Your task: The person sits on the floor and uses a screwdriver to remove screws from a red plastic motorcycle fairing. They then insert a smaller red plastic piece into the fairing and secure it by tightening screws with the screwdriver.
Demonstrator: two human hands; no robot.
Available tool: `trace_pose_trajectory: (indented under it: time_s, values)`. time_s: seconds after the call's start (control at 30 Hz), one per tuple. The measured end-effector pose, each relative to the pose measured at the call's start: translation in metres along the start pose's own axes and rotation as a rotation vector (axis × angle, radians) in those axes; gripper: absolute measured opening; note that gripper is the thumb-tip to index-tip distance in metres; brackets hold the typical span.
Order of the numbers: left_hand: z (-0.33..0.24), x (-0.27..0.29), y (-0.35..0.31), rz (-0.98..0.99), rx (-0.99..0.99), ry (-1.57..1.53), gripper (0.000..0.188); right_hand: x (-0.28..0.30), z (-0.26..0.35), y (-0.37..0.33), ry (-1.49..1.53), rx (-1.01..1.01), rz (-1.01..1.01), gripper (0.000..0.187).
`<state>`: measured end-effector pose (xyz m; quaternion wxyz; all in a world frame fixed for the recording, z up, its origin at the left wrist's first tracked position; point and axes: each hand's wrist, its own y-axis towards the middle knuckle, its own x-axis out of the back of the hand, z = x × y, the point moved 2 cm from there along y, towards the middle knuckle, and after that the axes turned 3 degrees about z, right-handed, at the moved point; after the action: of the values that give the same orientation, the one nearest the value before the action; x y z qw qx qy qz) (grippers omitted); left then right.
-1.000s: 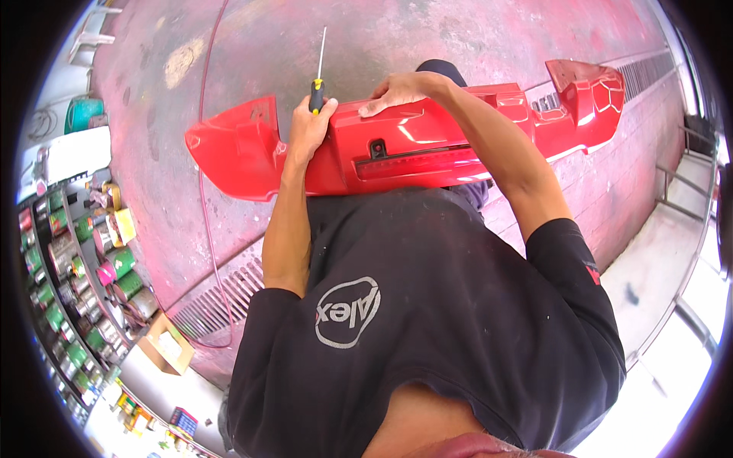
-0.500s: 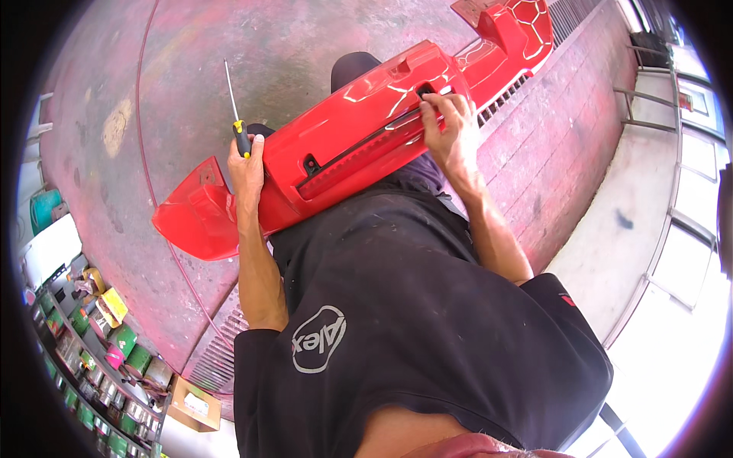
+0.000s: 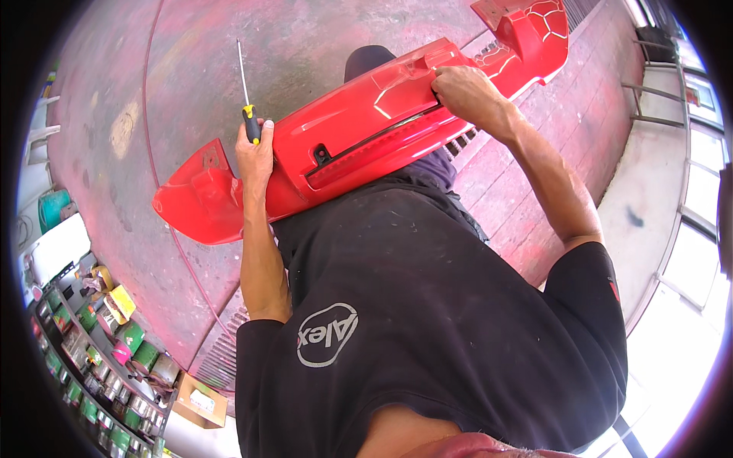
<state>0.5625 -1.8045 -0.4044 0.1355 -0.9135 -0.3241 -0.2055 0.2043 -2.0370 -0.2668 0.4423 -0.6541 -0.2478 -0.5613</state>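
- The red panel (image 3: pixel 347 114) lies slantwise across the person's lap, its left end (image 3: pixel 200 191) nearer the body than its right end (image 3: pixel 534 38); a dark knee (image 3: pixel 368 61) shows beyond its far edge.
- The left hand (image 3: pixel 254 156) is closed around the screwdriver (image 3: pixel 250 120), shaft pointing away from the body. The hand sits at the panel's far edge; whether it presses on the panel, I cannot tell.
- The right hand (image 3: pixel 466 90) is curled at the right end of the recess (image 3: pixel 366 154). Its fingertips are hidden, so I cannot tell whether it grips anything.
- The panel looks like moulded plastic: probably light for its length, fairly stiff along the middle, springier towards the 2 ends.
- Its gloss suggests a slippery face and paint that scratches easily; the screwdriver's tip is best kept off it.
- The black bracket (image 3: pixel 321 155) in the recess looks small and perhaps brittle, a poor place to lift by.
- For carrying, 2 palms under the long edges, well apart, would likely balance it best.
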Motion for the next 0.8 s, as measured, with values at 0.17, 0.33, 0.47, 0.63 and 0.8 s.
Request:
trace_pose_trajectory:
  time_s: [0.17,0.33,0.47,0.63,0.8]
  values:
    - [-0.003,-0.002,-0.001,-0.008,-0.008,0.022,0.039,0.016,-0.016,0.007,0.125,0.183,0.058,0.016]
    - [0.003,-0.004,0.001,-0.004,-0.032,0.006,0.038,0.026,-0.022,0.017,0.163,0.221,0.129,0.015]
    - [0.0,-0.002,0.0,-0.015,-0.054,0.032,0.037,0.018,-0.013,0.022,-0.018,0.114,0.161,0.016]
    - [-0.012,-0.002,0.0,0.011,-0.025,0.027,0.038,0.003,-0.009,0.015,-0.011,0.122,0.047,0.016]
    - [-0.01,-0.003,0.0,0.007,-0.028,0.029,0.039,0.017,-0.009,0.009,0.05,0.01,0.125,0.017]
